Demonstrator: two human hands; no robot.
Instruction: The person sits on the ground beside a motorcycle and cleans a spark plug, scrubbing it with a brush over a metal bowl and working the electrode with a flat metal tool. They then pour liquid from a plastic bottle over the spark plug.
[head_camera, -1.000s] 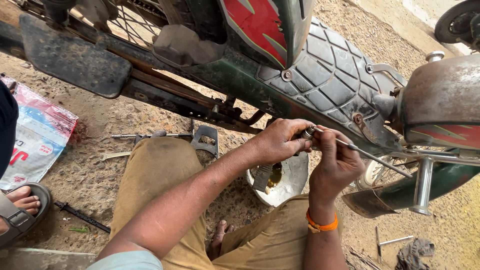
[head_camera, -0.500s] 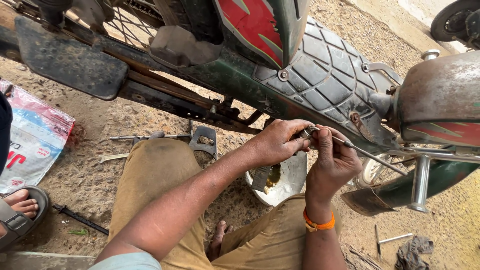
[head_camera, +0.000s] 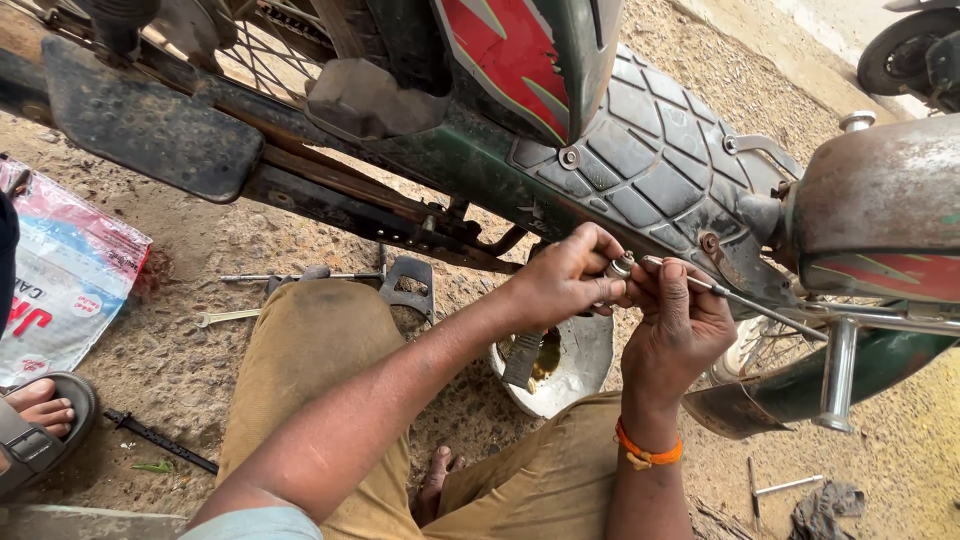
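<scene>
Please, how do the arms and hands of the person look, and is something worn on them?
Both forearms are bare. The right wrist has an orange band. The left hand and right hand wear no gloves. A pale sleeve edge shows on the left upper arm.

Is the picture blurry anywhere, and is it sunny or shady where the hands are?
Head view: soft, even daylight, no hard shadows; the left hand and right hand look sharp, gripping a small metal part; the fuel tank shows only dull sheen, no strong glare.
</scene>
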